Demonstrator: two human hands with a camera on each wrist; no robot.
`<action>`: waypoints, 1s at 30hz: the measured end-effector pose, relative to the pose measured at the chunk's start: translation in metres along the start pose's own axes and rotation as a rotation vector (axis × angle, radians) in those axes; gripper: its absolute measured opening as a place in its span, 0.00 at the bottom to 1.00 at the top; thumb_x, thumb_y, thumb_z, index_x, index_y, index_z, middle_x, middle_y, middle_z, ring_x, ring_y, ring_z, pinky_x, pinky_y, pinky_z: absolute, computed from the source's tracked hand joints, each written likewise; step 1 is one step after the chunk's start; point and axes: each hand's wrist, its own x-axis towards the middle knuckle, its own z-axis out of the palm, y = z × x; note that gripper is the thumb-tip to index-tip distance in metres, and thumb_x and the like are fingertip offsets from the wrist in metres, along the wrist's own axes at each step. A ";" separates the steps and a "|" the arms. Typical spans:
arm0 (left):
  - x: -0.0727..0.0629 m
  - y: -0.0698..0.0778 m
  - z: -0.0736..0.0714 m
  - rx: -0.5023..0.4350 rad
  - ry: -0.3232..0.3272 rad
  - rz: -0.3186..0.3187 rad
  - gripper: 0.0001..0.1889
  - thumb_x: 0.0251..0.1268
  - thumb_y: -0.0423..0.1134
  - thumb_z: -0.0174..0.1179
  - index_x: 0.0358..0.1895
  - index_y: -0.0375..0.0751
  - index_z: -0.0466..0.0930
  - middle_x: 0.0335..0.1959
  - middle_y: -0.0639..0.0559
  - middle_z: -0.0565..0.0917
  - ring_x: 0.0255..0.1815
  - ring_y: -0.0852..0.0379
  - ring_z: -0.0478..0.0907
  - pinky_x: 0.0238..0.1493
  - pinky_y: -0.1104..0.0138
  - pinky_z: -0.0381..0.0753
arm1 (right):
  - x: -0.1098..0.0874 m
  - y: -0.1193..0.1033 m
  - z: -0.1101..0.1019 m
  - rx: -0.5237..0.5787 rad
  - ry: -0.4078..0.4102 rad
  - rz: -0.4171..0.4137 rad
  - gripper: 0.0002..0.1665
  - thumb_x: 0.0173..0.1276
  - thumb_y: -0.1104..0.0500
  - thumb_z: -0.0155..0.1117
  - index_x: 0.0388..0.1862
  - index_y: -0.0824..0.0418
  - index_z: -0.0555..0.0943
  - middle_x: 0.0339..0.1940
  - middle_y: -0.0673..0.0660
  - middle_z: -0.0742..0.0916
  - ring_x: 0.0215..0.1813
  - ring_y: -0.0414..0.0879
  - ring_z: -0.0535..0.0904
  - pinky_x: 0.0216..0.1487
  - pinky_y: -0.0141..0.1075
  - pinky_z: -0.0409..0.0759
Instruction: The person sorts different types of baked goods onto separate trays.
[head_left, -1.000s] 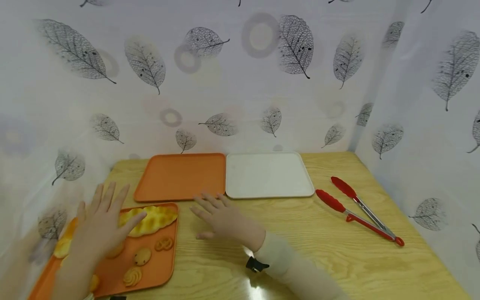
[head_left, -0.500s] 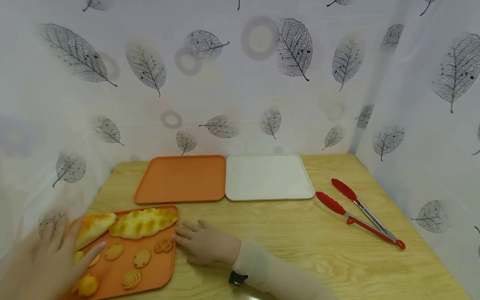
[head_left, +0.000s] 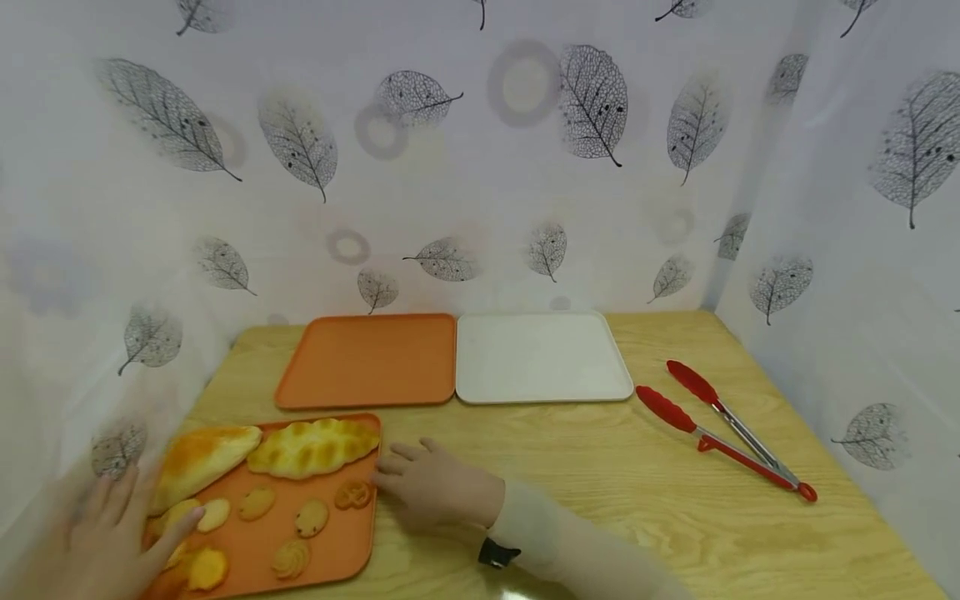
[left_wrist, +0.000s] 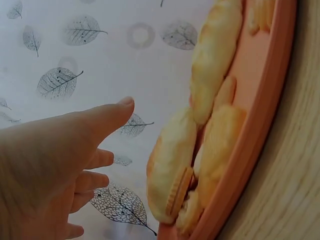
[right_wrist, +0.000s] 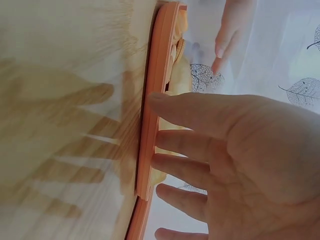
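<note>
An orange tray at the near left bears a wavy-topped loaf, a smooth golden bread, a pretzel-shaped cookie, a swirl cookie and several other biscuits. My left hand is spread at the tray's left side, thumb over the food in the head view; in the left wrist view its fingers hold nothing. Straight fingers of my right hand reach the tray's right edge. In the right wrist view the right thumb and fingertips lie right at the rim.
Farther back, another orange tray and a white tray lie side by side, both bare. Red-tipped tongs lie spread on the right of the wooden table. A leaf-patterned curtain encloses the back and sides.
My left hand has moved left and down from above the food. The right hand went left and down to the tray's edge. Lately the loaded tray has slid slightly right.
</note>
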 end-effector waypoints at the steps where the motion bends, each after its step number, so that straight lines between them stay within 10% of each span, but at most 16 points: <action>1: 0.000 -0.001 0.001 -0.005 -0.010 0.009 0.52 0.70 0.69 0.40 0.76 0.32 0.29 0.72 0.20 0.36 0.73 0.23 0.23 0.60 0.22 0.33 | -0.004 0.001 0.001 -0.009 0.005 -0.004 0.32 0.76 0.40 0.49 0.77 0.37 0.58 0.78 0.40 0.63 0.80 0.42 0.55 0.76 0.47 0.63; 20: 0.008 0.018 0.017 -0.040 -0.326 0.084 0.50 0.70 0.72 0.34 0.74 0.25 0.50 0.71 0.19 0.51 0.70 0.17 0.42 0.56 0.20 0.37 | -0.073 0.030 0.012 -0.053 0.068 0.051 0.32 0.74 0.40 0.53 0.74 0.42 0.65 0.74 0.44 0.71 0.76 0.45 0.64 0.72 0.46 0.69; 30: 0.007 0.050 0.019 -0.069 -0.348 0.197 0.44 0.71 0.69 0.40 0.74 0.33 0.57 0.74 0.28 0.57 0.72 0.22 0.47 0.55 0.19 0.46 | -0.112 0.050 0.022 0.007 0.084 0.100 0.31 0.72 0.44 0.57 0.72 0.47 0.69 0.72 0.47 0.74 0.74 0.49 0.67 0.69 0.50 0.72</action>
